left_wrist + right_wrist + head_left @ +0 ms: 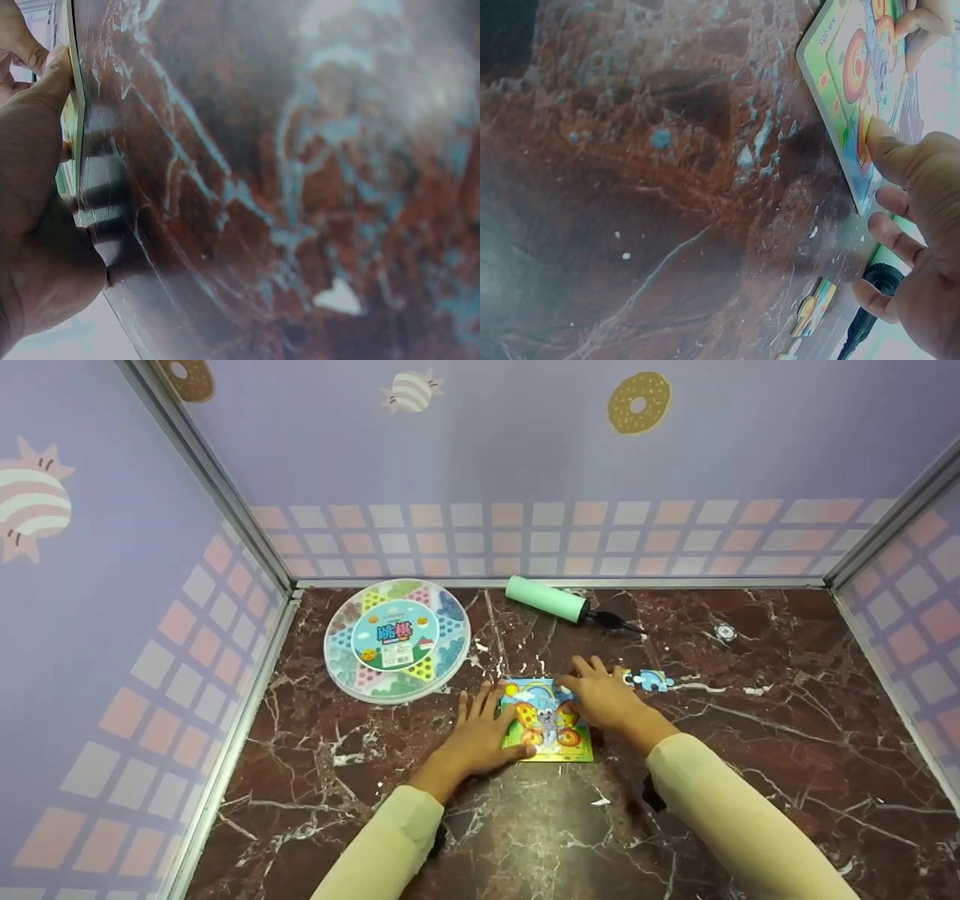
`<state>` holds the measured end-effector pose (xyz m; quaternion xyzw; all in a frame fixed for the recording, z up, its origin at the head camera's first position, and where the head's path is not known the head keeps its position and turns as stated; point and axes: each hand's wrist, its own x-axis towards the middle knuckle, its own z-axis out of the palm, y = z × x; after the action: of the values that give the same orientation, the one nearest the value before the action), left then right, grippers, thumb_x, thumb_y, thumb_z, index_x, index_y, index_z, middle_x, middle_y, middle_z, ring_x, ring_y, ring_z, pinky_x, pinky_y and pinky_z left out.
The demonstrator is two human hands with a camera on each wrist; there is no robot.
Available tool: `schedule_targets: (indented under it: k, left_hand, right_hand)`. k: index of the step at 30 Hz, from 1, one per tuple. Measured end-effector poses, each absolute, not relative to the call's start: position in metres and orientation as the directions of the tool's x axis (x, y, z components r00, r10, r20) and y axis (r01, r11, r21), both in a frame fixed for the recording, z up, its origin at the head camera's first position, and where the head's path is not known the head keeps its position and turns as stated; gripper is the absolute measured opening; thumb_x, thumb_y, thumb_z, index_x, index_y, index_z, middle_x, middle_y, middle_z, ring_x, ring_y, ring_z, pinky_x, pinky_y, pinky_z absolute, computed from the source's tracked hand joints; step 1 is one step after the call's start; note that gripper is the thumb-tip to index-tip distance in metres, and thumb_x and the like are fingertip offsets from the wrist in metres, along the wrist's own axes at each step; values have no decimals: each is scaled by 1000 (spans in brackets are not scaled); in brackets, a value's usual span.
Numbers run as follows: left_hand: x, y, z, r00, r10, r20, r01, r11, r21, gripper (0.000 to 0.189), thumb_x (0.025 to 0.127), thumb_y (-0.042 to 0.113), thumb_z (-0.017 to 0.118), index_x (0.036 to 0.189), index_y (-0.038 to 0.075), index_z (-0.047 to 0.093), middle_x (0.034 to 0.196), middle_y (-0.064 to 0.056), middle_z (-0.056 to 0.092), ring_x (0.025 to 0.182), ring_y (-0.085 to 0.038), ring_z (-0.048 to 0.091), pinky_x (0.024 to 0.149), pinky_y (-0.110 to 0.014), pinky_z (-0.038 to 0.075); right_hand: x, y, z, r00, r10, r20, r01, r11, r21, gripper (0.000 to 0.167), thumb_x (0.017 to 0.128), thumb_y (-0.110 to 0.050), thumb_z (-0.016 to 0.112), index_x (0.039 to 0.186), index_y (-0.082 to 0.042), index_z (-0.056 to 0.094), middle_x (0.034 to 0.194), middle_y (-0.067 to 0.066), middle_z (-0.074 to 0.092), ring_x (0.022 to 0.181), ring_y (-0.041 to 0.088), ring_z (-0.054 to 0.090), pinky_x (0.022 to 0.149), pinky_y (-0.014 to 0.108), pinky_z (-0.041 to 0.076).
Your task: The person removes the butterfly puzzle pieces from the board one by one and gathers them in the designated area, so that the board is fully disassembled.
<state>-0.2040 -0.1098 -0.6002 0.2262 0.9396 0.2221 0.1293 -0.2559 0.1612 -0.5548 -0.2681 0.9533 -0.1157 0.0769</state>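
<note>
A small square jigsaw puzzle (551, 735) lies flat on the dark marbled table, picturing a grey mouse among yellow and orange shapes under a rainbow. My left hand (480, 739) is spread along its left side, the thumb on the picture near the bottom edge and the fingers by the upper left. On the upper right side rests my right hand (604, 697); in the right wrist view its thumb (889, 150) presses the picture while the other fingers extend past the edge. Beyond the right fingers lie loose jigsaw pieces (654, 681), partly hidden by that hand.
A round Chinese checkers set (442, 660) in a clear case lies at the back left. Behind the puzzle is a mint-green hand pump (546, 598) with a black nozzle. A small round white-and-grey token (724, 632) lies at the back right. Patterned walls (480, 450) enclose the table.
</note>
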Motion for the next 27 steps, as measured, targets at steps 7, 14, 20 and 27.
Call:
schedule_targets:
  k: [7, 14, 20, 27]
  left_hand:
    - [-198, -106, -582, -864, 469, -184, 369, 838, 403, 77, 104, 72, 59, 156, 16, 53, 187, -20, 10, 174, -46, 5, 138, -73, 2]
    - [-196, -106, -578, -866, 465, -186, 371, 846, 383, 80, 104, 73, 59, 161, 17, 51, 187, -19, 9, 174, -45, 5, 138, -72, 2]
    - [-197, -107, -582, -861, 476, -179, 368, 826, 427, 77, 104, 69, 62, 157, 14, 52, 186, -21, 9, 174, -47, 3, 137, -74, -1]
    - [-197, -107, -581, -863, 474, -174, 374, 832, 409, 78, 104, 70, 61, 159, 15, 52, 186, -21, 10, 174, -47, 4, 137, -74, 0]
  right_hand:
    - [-255, 160, -556, -833, -548, -71, -512, 814, -274, 33, 106, -26, 77, 138, -23, 70, 132, 13, 57, 128, 41, 53, 97, 72, 46]
    - [-255, 158, -557, -839, -539, -77, -499, 818, -287, 38, 106, -20, 76, 143, -20, 68, 133, 15, 57, 131, 41, 53, 101, 75, 46]
    - [-256, 157, -557, -837, -544, -61, -506, 811, -293, 35, 105, -21, 78, 138, -19, 68, 134, 16, 58, 131, 41, 52, 101, 76, 47]
    - [-257, 157, -558, -834, -551, -35, -523, 809, -270, 40, 102, -23, 81, 139, -15, 67, 138, 17, 59, 131, 43, 50, 100, 77, 48]
